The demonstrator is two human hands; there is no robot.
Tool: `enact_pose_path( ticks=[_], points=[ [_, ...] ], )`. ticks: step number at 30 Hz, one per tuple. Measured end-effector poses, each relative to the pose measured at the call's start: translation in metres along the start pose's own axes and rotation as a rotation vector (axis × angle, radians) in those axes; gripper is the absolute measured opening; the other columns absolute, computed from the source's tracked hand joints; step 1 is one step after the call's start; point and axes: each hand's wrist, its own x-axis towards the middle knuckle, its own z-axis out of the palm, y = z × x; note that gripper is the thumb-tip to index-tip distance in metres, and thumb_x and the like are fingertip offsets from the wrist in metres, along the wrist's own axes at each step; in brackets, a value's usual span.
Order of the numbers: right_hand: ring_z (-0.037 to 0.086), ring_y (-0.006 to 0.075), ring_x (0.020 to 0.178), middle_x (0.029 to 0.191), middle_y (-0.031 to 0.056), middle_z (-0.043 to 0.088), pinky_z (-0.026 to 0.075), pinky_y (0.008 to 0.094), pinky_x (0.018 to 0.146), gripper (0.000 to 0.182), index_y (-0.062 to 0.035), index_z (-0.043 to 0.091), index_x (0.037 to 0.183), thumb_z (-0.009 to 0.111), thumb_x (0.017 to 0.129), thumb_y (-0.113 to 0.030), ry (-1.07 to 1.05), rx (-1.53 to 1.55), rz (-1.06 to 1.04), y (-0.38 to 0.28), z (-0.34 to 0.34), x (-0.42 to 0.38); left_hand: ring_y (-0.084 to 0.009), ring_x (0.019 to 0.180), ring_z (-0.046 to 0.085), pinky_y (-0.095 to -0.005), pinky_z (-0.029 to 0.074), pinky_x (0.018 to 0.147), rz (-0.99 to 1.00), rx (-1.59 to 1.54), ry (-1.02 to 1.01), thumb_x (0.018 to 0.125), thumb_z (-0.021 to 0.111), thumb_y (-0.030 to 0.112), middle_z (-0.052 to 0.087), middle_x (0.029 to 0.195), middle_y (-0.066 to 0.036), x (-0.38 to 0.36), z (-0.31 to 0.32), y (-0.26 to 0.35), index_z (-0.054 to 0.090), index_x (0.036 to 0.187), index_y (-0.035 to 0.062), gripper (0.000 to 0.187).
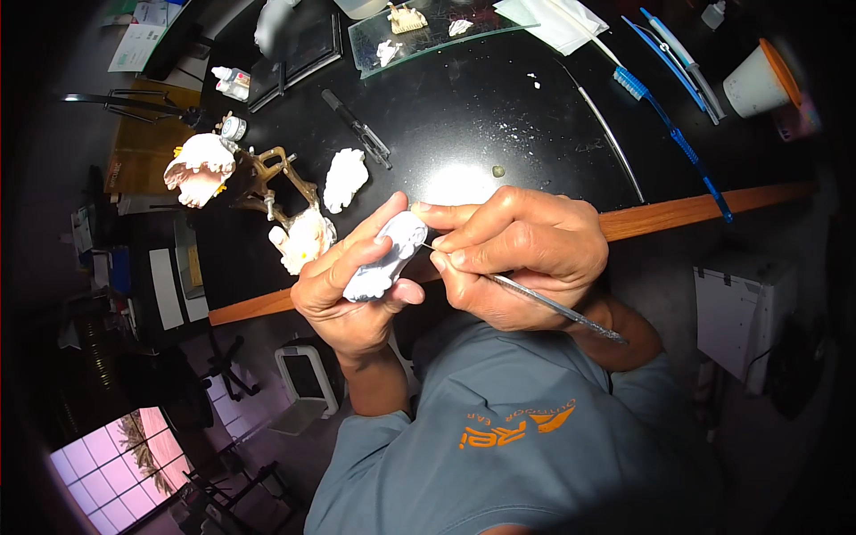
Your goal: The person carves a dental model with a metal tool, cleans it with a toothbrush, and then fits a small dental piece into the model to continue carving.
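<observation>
My left hand [346,301] is closed around a small white plaster dental cast [385,267], with fingers along its sides and the thumb below. In my right hand [530,254] a thin metal carving instrument [571,315] is pinched like a pen. Its tip meets the right end of the cast, or lies just beside it; contact is hard to make out. Both hands are above the table's front edge. Just beyond my left hand lies another white plaster piece [344,180]. Left of it stands a brass-coloured articulator [283,174] with tooth models [201,169] on it.
The black table [428,116] has a wooden front edge [704,207] and scattered white crumbs. A glass slab [490,25] bears several small pieces. Around lie a pen [357,129], a metal probe [612,135], a blue brush [673,134], a small bottle [232,83] and a white cup [756,82].
</observation>
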Motion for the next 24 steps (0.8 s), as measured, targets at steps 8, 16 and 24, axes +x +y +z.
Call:
enact_pose_path(
  ticks=[8,16,24],
  points=[
    [0.083,0.0319,0.094,0.090,0.0168,0.078,0.070,0.0423,0.091,0.021,0.0001,0.075,0.091,0.086,0.080,0.014,-0.022,0.009,-0.020,0.0030,-0.0015,0.0015,-0.0351,0.117,0.077,-0.0389,0.060,0.099,-0.046,0.018,0.031,0.074,0.100,0.030,0.075,0.124,-0.034,-0.0006,0.0036,0.0035,0.079,0.124,0.0012,0.062],
    [0.083,0.0337,0.098,0.092,0.0173,0.079,0.070,0.0412,0.091,0.021,0.0001,0.076,0.091,0.087,0.079,0.014,-0.027,-0.037,-0.013,-0.0006,-0.0014,0.0023,-0.0359,0.118,0.076,-0.0394,0.060,0.099,-0.032,0.011,0.019,0.075,0.100,0.028,0.075,0.125,-0.035,0.0005,0.0042,0.0031,0.079,0.125,0.0001,0.061],
    [0.083,0.0345,0.097,0.093,0.0186,0.081,0.069,0.0411,0.091,0.020,0.0015,0.076,0.090,0.086,0.077,0.014,-0.077,-0.024,0.006,-0.0007,-0.0047,0.0033,-0.0361,0.118,0.077,-0.0399,0.060,0.099,-0.044,0.017,0.042,0.076,0.100,0.027,0.075,0.124,-0.034,-0.0007,0.0046,0.0034,0.079,0.124,0.0007,0.059]
  ],
)
